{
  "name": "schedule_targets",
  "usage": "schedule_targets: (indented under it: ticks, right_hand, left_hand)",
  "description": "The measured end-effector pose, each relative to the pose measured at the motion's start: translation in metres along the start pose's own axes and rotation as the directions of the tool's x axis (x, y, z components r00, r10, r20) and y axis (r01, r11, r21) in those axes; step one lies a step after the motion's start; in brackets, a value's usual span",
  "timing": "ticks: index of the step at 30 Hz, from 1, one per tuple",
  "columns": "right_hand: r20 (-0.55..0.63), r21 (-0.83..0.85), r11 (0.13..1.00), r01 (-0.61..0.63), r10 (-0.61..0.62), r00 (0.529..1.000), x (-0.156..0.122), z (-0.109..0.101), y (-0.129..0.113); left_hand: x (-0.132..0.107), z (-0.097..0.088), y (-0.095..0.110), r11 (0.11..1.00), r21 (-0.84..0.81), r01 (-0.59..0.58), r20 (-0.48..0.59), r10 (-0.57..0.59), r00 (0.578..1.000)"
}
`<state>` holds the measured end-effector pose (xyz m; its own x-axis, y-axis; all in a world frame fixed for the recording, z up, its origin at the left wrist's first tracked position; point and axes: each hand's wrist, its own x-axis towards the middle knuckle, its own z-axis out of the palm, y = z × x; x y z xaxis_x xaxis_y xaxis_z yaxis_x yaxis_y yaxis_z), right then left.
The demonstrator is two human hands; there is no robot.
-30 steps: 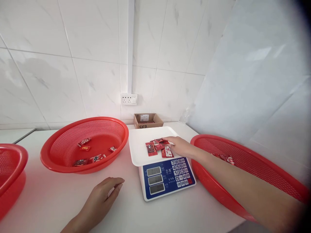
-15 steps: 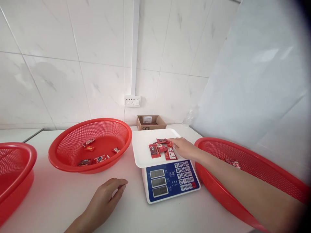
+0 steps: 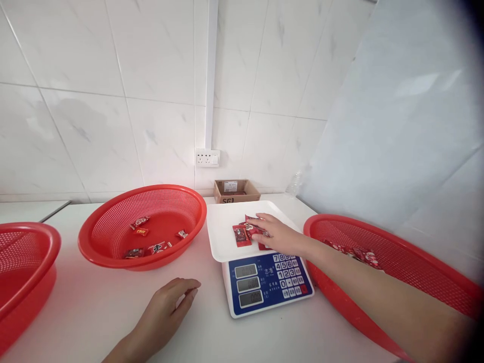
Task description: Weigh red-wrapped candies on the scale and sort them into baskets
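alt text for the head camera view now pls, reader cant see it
A person's right hand is over red-wrapped packets on the white tray of a digital scale, while the left hand is nearby with nothing visible in it. Red perforated baskets stand on either side, some holding packets, with an open cardboard box behind.

Packets [image 3: 241, 236] lie on the scale [image 3: 270, 290] between the middle basket [image 3: 164, 223] and the right basket [image 3: 395, 251], a box [image 3: 244, 199] behind

The right hand [image 3: 278, 235] is covering red packets [image 3: 241, 236] on the white tray [image 3: 222, 237] of the scale [image 3: 267, 283], the left hand [image 3: 163, 308] curling loosely nearby!
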<state>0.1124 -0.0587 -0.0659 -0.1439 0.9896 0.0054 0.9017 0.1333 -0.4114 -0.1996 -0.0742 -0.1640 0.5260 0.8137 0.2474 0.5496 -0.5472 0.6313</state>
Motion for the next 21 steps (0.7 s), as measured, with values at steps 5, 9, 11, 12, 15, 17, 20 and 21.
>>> schedule_targets:
  ticks: [5,9,11,12,15,17,20,21]
  right_hand:
    - [0.166,-0.012,0.996,0.089,-0.085,0.982,-0.007,0.004,-0.017]
    - [0.16,0.025,0.99,0.136,-0.138,0.977,-0.009,0.001,-0.017]
    - [0.134,0.054,0.984,0.17,-0.175,0.975,-0.011,-0.003,-0.015]
    - [0.119,0.063,0.983,0.171,-0.177,0.977,-0.013,-0.004,-0.015]
    - [0.083,0.062,0.987,0.146,-0.151,0.985,-0.021,-0.007,-0.014]
    - [0.037,0.062,0.987,0.145,-0.148,0.988,-0.028,-0.007,-0.012]
    - [-0.1,0.073,0.991,0.112,-0.105,0.989,-0.046,-0.005,-0.01]
    - [-0.159,0.086,0.993,0.082,-0.068,0.985,-0.054,-0.002,-0.01]
  left_hand:
    - [0.0,-0.001,0.001,1.0,0.006,-0.016,-0.029,0.016,0.999]
    - [0.0,0.0,-0.001,1.0,0.004,-0.02,-0.03,0.02,0.999]
    - [0.0,0.0,-0.001,1.0,0.001,-0.026,-0.024,0.026,0.999]
    - [0.0,0.0,-0.001,1.0,-0.001,-0.028,-0.021,0.028,0.999]
    - [0.0,0.0,0.0,0.999,-0.007,-0.032,-0.029,0.031,0.999]
    - [0.0,0.0,0.001,0.999,-0.016,-0.029,-0.034,0.029,0.999]
    - [-0.001,-0.001,0.002,0.999,-0.032,-0.023,-0.027,0.022,0.999]
    - [-0.001,-0.001,0.002,0.999,-0.034,-0.024,-0.027,0.023,0.999]
